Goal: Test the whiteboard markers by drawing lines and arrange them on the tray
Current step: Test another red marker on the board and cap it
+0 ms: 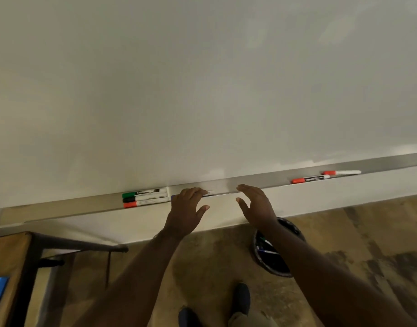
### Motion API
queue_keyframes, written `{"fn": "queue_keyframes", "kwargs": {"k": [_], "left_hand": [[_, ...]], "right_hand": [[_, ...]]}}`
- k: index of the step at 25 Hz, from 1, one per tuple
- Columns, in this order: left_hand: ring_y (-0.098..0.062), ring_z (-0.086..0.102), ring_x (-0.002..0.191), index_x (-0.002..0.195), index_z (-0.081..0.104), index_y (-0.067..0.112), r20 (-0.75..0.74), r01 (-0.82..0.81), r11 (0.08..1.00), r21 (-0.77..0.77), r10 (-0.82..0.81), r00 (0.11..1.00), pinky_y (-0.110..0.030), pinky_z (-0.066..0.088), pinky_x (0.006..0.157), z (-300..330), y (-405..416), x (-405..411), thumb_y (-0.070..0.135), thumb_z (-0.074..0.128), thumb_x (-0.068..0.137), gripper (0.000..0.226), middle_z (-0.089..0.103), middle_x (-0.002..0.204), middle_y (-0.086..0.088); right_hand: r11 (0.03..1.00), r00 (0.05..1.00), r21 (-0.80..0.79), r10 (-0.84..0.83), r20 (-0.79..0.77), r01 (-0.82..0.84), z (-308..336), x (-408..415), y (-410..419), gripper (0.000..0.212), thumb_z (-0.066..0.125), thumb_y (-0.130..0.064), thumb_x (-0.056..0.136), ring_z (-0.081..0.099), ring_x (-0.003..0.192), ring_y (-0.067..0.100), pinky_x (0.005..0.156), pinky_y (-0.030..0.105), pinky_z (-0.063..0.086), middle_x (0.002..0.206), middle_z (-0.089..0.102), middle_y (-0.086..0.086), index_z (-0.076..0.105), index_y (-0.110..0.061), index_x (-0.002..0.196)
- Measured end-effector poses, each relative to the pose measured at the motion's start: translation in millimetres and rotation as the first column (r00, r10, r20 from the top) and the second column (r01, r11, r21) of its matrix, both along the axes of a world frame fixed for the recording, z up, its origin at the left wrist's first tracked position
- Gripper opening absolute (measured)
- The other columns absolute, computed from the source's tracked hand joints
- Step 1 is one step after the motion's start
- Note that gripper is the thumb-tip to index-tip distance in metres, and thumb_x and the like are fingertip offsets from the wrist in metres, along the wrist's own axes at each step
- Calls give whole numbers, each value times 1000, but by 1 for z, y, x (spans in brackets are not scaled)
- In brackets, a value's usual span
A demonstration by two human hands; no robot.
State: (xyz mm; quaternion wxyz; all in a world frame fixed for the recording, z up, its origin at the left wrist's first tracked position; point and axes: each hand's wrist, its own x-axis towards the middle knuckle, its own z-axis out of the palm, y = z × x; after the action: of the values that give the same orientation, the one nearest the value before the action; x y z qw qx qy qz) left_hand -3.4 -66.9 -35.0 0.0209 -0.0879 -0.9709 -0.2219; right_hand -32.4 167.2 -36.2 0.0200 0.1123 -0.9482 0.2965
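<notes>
A blank whiteboard (202, 90) fills the view, and a metal tray (250, 181) runs along its bottom edge. Green (143, 193), black (145, 198) and red (143, 204) markers lie side by side on the tray's left part. Two red-capped markers (310, 179) (341, 172) lie farther right. My left hand (186, 208) rests its fingers over a blue-capped marker (208, 192) on the tray, thumb spread apart. My right hand (254, 204) is open beside it, fingertips at the tray's edge, holding nothing.
A dark round bin (278, 251) with pens inside stands on the floor below my right forearm. A wooden table with a dark frame (25, 256) is at the lower left. My shoes (240, 298) show at the bottom.
</notes>
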Motion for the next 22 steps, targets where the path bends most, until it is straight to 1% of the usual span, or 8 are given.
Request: {"fn": "queue_keyframes", "kwargs": {"k": [2, 4, 5, 9, 13, 16, 18, 22], "left_hand": [[-16, 44, 124, 129, 53, 24, 2, 57, 998, 1, -57, 998, -36, 32, 98, 5, 29, -8, 40, 54, 92, 40, 53, 131, 6], [-17, 45, 123, 127, 54, 25, -20, 103, 995, 1, -103, 994, -37, 33, 96, 9, 61, -20, 40, 56, 92, 39, 54, 129, 6], [-17, 45, 123, 126, 55, 26, -31, 113, 993, 12, -113, 993, -36, 32, 95, 10, 76, -27, 40, 57, 91, 37, 55, 127, 6], [-15, 46, 119, 123, 57, 27, -23, 131, 991, 39, -130, 991, -35, 31, 92, 9, 141, -53, 40, 57, 90, 35, 56, 122, 8], [-16, 52, 107, 119, 59, 28, -24, 109, 994, 33, -108, 994, -36, 36, 87, 1, 201, -79, 43, 56, 90, 33, 58, 112, 9], [-16, 51, 108, 119, 59, 29, -4, 118, 993, -2, -118, 993, -35, 35, 87, -6, 239, -96, 45, 53, 92, 33, 58, 114, 9], [-17, 51, 108, 119, 59, 28, 0, 111, 994, -21, -111, 994, -35, 36, 86, -11, 260, -107, 45, 52, 92, 33, 59, 115, 9], [-19, 54, 106, 116, 61, 27, 13, 79, 995, -55, -78, 997, -37, 40, 84, -21, 287, -122, 47, 53, 91, 33, 61, 114, 7]], "right_hand": [[999, 999, -1, -45, 2, 45, 4, 1, 28, 34, 64, -22, 91, 55, 120, 20, 105, 33, 38, 128, 63, 3, 62, -14, 124], [997, 997, -9, -75, -3, 75, 7, -4, 59, 33, 64, -22, 91, 56, 120, 22, 105, 39, 42, 127, 63, 3, 63, -14, 123], [996, 996, -8, -89, -5, 89, 8, -9, 74, 33, 64, -21, 91, 56, 119, 22, 105, 40, 42, 127, 63, 4, 63, -13, 123], [993, 993, 22, -114, -26, 115, 8, -32, 137, 32, 66, -16, 89, 58, 117, 23, 103, 34, 38, 124, 65, 6, 64, -11, 121], [989, 991, 78, -128, -24, 130, 3, -62, 192, 29, 69, -13, 87, 60, 110, 26, 96, 35, 43, 117, 67, 9, 67, -10, 116], [984, 996, 156, -88, -16, 90, 0, -85, 226, 28, 71, -11, 84, 61, 102, 30, 88, 38, 46, 110, 68, 10, 68, -9, 112], [975, 999, 218, -47, -10, 48, -1, -96, 243, 27, 70, -13, 84, 58, 104, 30, 86, 39, 42, 109, 68, 6, 69, -13, 111], [956, 997, 291, 23, 70, -42, -1, -111, 263, 28, 62, -24, 91, 48, 116, 23, 91, 36, 31, 118, 63, -3, 64, -21, 118]]}}
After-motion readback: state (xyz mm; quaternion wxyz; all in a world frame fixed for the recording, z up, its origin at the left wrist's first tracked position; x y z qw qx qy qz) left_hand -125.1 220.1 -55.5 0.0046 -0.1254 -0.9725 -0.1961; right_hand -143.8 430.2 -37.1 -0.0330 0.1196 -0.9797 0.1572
